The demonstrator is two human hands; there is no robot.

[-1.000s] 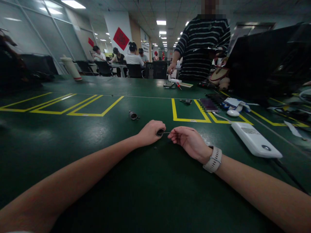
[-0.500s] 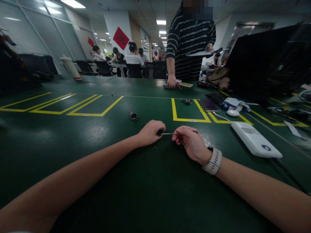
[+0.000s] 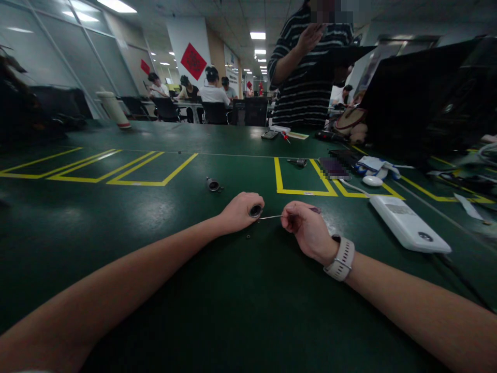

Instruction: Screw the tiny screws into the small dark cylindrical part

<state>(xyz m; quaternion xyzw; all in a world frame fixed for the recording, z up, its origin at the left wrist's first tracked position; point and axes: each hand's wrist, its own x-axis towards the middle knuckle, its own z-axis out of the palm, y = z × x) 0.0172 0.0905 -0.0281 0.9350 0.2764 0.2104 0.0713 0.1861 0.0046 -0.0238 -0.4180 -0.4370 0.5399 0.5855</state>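
Observation:
My left hand is closed around a dark hollow metal cylinder, its round open end turned toward the right. A thin-shafted screwdriver is pinched in my right hand, with its dark handle end poking out behind the fingers. The shaft's tip points left, just below the cylinder's rim; a tiny speck shows near it, too small to name. On the table under my left hand lies a small ring-like piece. Farther off stands another dark metal housing with small bits beside it.
A white power bank with cables lies to the right, near a white mouse-shaped object and a blue-white cloth. Another metal part lies within yellow tape. Across the green table stands a person in a striped top.
My right hand has drawn slightly right, and the screwdriver tip has come out of the cylinder's opening to below its rim. The person opposite has lifted a hand off the table.

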